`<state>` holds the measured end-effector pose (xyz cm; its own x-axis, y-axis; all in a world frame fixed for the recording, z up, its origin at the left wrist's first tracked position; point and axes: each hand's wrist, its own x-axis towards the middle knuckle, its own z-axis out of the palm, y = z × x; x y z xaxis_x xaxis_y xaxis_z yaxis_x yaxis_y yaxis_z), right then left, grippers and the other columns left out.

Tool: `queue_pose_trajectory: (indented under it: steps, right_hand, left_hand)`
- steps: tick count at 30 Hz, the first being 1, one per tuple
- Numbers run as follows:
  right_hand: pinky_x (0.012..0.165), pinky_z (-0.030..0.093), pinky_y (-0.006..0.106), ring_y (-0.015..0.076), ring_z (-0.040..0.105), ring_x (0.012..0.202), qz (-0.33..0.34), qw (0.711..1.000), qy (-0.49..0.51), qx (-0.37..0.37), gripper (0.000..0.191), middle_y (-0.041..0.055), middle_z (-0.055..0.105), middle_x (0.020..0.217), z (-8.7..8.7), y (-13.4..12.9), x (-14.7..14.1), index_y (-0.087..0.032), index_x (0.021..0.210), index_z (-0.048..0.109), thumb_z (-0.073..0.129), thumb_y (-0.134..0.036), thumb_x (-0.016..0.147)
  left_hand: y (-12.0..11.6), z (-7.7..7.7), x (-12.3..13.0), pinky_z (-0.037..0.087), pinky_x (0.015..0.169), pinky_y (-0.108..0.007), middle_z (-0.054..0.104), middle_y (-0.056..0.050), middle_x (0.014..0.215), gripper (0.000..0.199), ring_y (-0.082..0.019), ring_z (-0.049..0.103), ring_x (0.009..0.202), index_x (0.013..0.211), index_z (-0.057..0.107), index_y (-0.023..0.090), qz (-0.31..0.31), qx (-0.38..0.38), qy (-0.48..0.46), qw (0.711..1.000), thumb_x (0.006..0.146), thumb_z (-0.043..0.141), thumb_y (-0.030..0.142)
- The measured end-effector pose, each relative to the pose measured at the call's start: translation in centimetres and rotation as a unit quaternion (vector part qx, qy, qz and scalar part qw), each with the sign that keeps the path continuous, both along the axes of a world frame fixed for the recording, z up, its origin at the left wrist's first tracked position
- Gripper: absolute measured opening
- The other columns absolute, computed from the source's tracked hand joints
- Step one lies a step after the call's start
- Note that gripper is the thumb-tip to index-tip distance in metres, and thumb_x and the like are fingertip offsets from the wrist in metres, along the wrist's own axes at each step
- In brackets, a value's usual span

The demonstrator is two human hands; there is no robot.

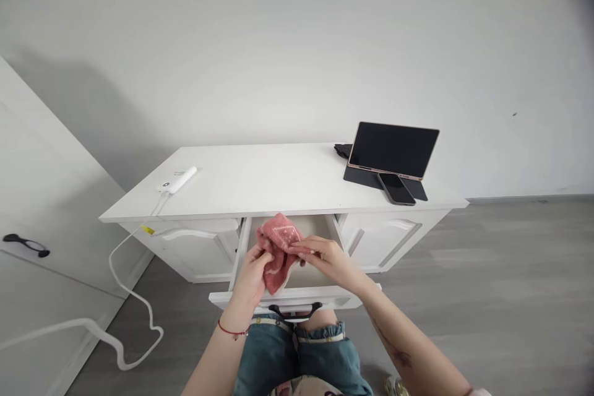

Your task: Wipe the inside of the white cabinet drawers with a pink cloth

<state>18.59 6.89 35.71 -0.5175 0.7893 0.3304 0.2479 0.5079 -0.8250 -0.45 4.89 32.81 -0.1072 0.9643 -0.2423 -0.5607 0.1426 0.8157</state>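
Because the soft, pink patterned cloth (279, 237) would probably sag if gripped at only one side, I hold it up with both hands. My left hand (250, 273) has its fingers closed around the lower left of the fabric, thumb in front; what the hidden fingers do behind it I cannot tell. My right hand (333, 260) has its fingers nearly straight and narrowed to a pinch on the right edge, a lighter hold that seems suited to handling a fold. The cloth hangs rumpled above the pulled-out drawer (327, 297), which stands between my arms just in front of my legs, likely so that both hands work within easy reach.

Beyond it, on the white tabletop (260, 176), a tablet (394, 150) tilts back on its dark cover (361, 178), presumably so the screen faces me. A smartphone (396, 189) lies partly across that cover. At the far left sits a white plug-in device (180, 179), perhaps put there because its cable (151, 317) drops over the front edge.
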Motion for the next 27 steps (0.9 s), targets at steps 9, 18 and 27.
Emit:
queue_pose_trajectory:
  steps: [9,18,27]
  right_hand:
    - [0.079,0.051,0.029,0.0176,0.065,0.086,-0.167,0.978,0.110,-0.056,0.033,0.0039,0.071,0.094,-0.6,-1.1,-3.0,-0.021,0.110,0.065,0.042,-0.040,0.096]
    - [0.109,0.039,0.045,0.0254,0.042,0.133,-0.055,0.988,0.022,0.141,0.044,0.0119,0.046,0.144,-3.9,-4.8,-5.4,-0.023,0.135,0.051,0.052,-0.028,0.091]
    - [0.096,0.048,0.045,0.0249,0.054,0.122,-0.151,0.920,0.309,-0.188,0.069,0.0138,0.055,0.133,-4.5,-1.3,-1.6,-0.027,0.140,0.038,0.064,-0.051,0.081]
  left_hand:
    - [-0.1,0.3,0.8,0.051,0.074,-0.028,0.070,0.001,0.085,0.028,-0.016,0.067,0.079,0.085,0.060,0.023,0.033,0.045,-0.006,0.998,0.062,0.070,0.010]
    - [-0.8,2.3,1.1,0.050,0.085,-0.023,0.072,-0.003,0.110,0.027,-0.016,0.065,0.098,0.101,0.072,0.022,0.056,0.049,-0.069,0.995,0.074,0.070,0.025]
    - [-1.4,5.2,-2.8,0.056,0.082,-0.038,0.077,-0.005,0.085,0.042,-0.025,0.072,0.078,0.102,0.072,0.019,-0.087,0.021,-0.097,0.991,0.061,0.071,0.009]
